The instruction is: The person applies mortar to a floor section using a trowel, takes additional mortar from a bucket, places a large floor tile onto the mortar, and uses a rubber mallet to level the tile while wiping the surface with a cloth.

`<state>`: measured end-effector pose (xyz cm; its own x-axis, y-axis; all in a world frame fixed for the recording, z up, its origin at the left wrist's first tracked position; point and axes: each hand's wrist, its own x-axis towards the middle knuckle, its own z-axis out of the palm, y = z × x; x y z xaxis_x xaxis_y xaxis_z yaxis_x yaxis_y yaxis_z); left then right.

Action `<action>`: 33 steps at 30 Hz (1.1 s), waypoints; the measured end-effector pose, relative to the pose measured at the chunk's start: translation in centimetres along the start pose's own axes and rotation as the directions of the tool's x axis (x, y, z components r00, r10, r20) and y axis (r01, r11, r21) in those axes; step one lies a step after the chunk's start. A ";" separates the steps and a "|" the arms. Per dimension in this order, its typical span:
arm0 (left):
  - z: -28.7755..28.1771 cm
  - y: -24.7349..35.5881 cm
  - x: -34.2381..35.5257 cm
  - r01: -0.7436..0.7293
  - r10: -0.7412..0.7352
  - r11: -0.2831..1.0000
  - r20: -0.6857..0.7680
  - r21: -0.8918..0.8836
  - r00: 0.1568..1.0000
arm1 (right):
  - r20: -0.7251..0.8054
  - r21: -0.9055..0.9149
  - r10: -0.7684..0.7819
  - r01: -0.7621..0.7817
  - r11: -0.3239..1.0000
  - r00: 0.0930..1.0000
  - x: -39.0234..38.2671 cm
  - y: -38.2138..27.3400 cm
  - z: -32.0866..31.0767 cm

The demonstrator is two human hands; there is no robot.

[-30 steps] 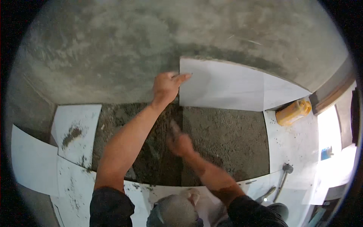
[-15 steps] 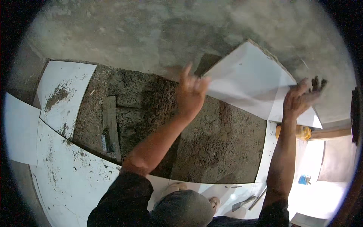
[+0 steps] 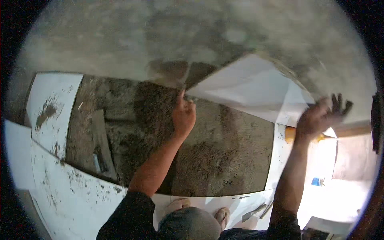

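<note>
A large white tile (image 3: 248, 86) stands tilted against the grey wall, its lower edge along the rough mortar bed (image 3: 224, 148). My left hand (image 3: 185, 118) is at the tile's left corner, index finger stretched toward it and the other fingers partly curled; whether the fingertip touches is unclear. At the tile's right end is my right hand (image 3: 320, 118), fingers spread and slightly blurred, with its palm side close to the tile's edge. Neither hand visibly grips anything.
A wooden board (image 3: 103, 140) lies on the mortar at left. Mortar-spattered white tiles (image 3: 76, 180) border the bed. A trowel (image 3: 254, 213) lies near my feet. Behind my right forearm is a yellow container (image 3: 290, 134); a blue item (image 3: 317, 181) sits farther right.
My left hand has moved down and left to the tile's left corner. My right hand has dropped a little, fingers still spread. The whole view has shifted slightly.
</note>
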<state>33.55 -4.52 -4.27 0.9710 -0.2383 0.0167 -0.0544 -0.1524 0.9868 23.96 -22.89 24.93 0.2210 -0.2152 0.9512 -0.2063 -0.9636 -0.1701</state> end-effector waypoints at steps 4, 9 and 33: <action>-1.1 10.6 -3.1 -0.300 0.266 0.947 -0.243 -0.114 0.933 | 0.023 -0.104 -0.002 0.004 0.995 1.000 0.5 1.0 0.6; -3.9 19.6 -0.9 -0.617 0.808 0.570 -0.231 0.543 0.542 | -0.053 0.288 -0.043 0.057 0.956 0.998 1.7 0.9 -0.1; -6.4 24.7 3.0 -0.431 0.498 0.823 -0.103 0.371 0.861 | 0.909 0.378 -0.397 -0.147 0.914 -0.131 -31.9 -20.2 -5.5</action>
<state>36.63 -2.86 21.17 0.8333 -0.1823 0.5219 -0.5494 -0.3782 0.7450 15.82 4.36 -0.59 0.9189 0.2664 -0.2910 0.1393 -0.9091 -0.3926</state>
